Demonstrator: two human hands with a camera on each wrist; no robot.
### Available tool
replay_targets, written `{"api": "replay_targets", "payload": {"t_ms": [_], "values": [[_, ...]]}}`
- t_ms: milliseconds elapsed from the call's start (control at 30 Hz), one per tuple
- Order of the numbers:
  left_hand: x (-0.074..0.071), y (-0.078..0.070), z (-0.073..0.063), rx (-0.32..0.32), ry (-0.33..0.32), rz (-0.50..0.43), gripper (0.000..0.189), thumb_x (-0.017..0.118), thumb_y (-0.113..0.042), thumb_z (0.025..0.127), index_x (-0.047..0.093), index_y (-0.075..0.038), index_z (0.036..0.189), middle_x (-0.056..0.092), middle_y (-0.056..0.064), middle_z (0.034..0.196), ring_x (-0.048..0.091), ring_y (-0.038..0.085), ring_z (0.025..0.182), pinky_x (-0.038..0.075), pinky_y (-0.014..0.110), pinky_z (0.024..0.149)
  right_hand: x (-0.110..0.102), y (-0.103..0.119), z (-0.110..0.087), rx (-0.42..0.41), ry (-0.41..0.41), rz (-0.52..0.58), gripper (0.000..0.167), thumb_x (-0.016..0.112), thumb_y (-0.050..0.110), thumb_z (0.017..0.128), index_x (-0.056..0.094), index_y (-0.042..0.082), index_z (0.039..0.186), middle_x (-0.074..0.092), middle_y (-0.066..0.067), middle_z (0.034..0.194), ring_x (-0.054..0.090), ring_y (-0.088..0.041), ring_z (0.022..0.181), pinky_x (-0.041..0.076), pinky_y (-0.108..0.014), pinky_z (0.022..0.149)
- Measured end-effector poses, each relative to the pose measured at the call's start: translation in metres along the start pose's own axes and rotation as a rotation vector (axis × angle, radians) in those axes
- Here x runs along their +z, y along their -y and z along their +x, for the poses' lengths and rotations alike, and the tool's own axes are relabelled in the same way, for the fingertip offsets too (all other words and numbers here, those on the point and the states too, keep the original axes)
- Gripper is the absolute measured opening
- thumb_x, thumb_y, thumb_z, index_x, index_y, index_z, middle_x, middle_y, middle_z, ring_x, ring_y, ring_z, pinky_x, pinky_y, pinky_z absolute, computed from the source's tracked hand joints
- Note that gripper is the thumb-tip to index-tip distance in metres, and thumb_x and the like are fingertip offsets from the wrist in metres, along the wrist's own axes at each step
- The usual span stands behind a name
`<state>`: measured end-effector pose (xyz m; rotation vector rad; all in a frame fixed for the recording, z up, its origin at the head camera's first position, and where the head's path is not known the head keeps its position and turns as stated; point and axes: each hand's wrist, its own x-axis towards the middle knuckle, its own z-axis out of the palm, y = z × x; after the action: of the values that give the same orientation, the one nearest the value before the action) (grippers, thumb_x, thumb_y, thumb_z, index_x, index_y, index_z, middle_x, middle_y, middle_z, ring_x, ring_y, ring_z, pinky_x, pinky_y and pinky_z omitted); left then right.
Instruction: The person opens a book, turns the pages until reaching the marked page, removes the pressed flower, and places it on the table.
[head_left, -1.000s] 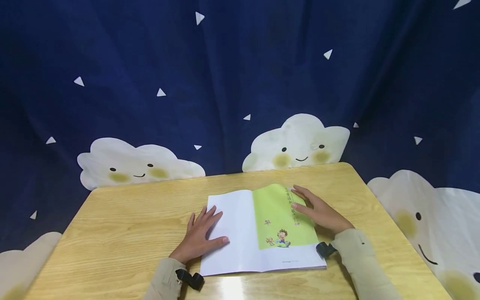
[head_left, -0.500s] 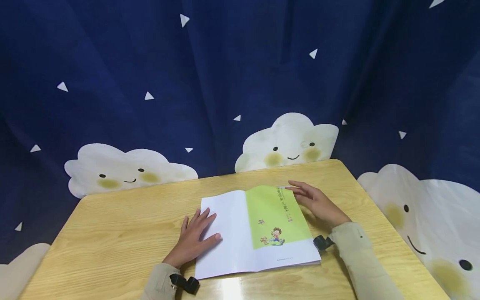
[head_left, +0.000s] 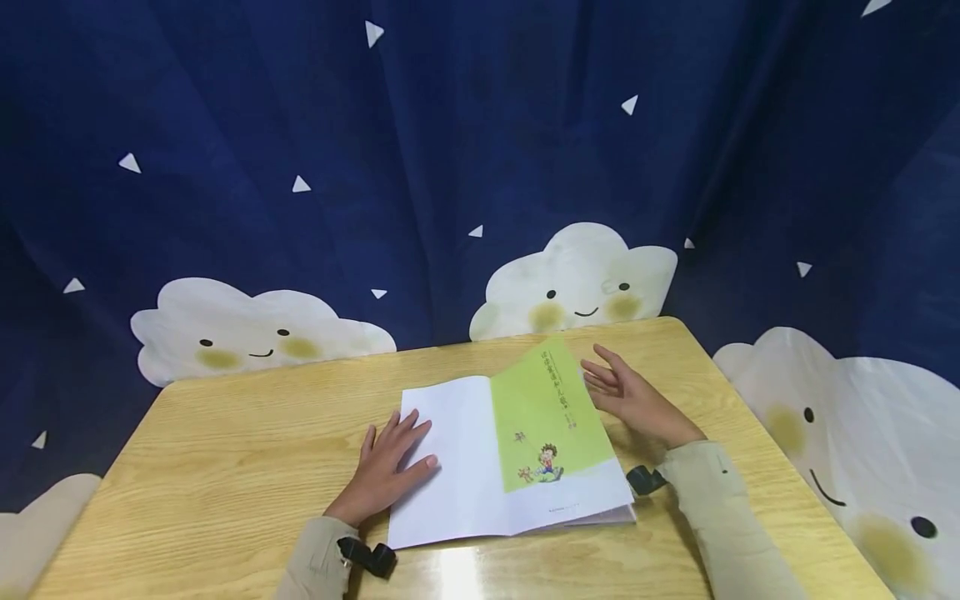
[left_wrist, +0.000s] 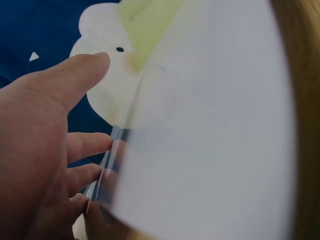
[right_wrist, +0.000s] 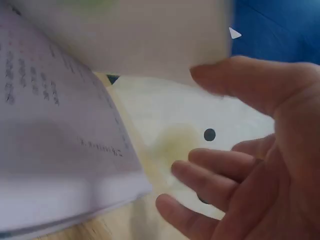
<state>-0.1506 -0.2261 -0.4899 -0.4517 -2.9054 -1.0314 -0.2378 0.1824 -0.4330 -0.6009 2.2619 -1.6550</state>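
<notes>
An open book [head_left: 450,467] lies on the table, its left page white and its right page [head_left: 555,417] mostly light green with a cartoon child and a column of characters. My left hand [head_left: 386,471] rests on the left page's outer edge, fingers spread. At the upper right, my right hand [head_left: 633,400] is beside the green page's outer edge. That page is lifted off the ones beneath. In the right wrist view, the thumb [right_wrist: 230,80] touches the raised page's edge while the other fingers are apart from it. A printed page [right_wrist: 60,135] shows below.
The wooden table [head_left: 247,467] extends around the book. Behind it hangs a dark blue curtain [head_left: 450,125] with white triangles and smiling clouds. Each wrist carries a small black camera [head_left: 367,557] over a beige sleeve.
My right hand has moved from on top of the green page to its outer edge. The green page has risen and its top corner has tilted up. My left hand stays on the left page.
</notes>
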Motion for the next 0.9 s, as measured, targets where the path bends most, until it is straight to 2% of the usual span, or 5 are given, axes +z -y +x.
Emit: {"api": "replay_targets", "payload": {"t_ms": [100,267,467,700,900], "values": [[-0.002,0.000,-0.001,-0.006,0.000,-0.003,0.063,0.056,-0.051,0.093,0.042,-0.022,0.147,0.027,0.006,0.157,0.010,0.033,0.147,-0.007,0.059,0.112,0.002,0.005,0.000,0.007,0.034,-0.062,0.086,0.066,0.026,0.093,0.010,0.011,0.156,0.026,-0.022,0.155,0.028,-0.040,0.140,0.032,-0.051,0.108],[-0.004,-0.001,-0.001,-0.002,-0.005,-0.007,0.063,0.055,-0.051,0.093,0.043,-0.021,0.147,0.027,0.006,0.157,0.011,0.033,0.147,-0.007,0.058,0.113,0.011,0.018,-0.003,-0.010,0.077,-0.163,0.069,0.065,0.035,0.093,0.034,0.010,0.149,0.035,-0.014,0.152,0.032,-0.037,0.139,0.029,-0.055,0.110],[-0.003,-0.003,0.000,-0.007,0.021,-0.022,0.063,0.054,-0.051,0.094,0.042,-0.021,0.147,0.023,0.004,0.159,0.009,0.030,0.147,-0.008,0.056,0.113,0.030,0.038,-0.011,-0.020,0.116,-0.293,0.051,0.061,0.046,0.092,0.054,0.023,0.137,0.049,-0.003,0.144,0.038,-0.033,0.137,0.030,-0.058,0.108],[-0.003,-0.001,0.002,0.001,0.009,-0.040,0.061,0.055,-0.050,0.094,0.044,-0.021,0.146,0.021,0.002,0.159,0.010,0.027,0.148,-0.006,0.055,0.114,0.064,0.052,-0.010,-0.120,0.215,-0.386,0.043,0.057,0.043,0.096,0.059,0.021,0.133,0.059,0.005,0.131,0.053,-0.020,0.122,0.042,-0.049,0.102],[-0.002,-0.001,0.000,-0.002,-0.020,-0.028,0.060,0.054,-0.049,0.095,0.046,-0.016,0.145,0.021,0.005,0.160,0.012,0.026,0.147,-0.005,0.056,0.114,0.094,0.050,-0.008,-0.209,0.268,-0.488,0.051,0.054,0.044,0.097,0.057,0.009,0.133,0.060,-0.001,0.132,0.052,-0.019,0.125,0.040,-0.044,0.104]]}}
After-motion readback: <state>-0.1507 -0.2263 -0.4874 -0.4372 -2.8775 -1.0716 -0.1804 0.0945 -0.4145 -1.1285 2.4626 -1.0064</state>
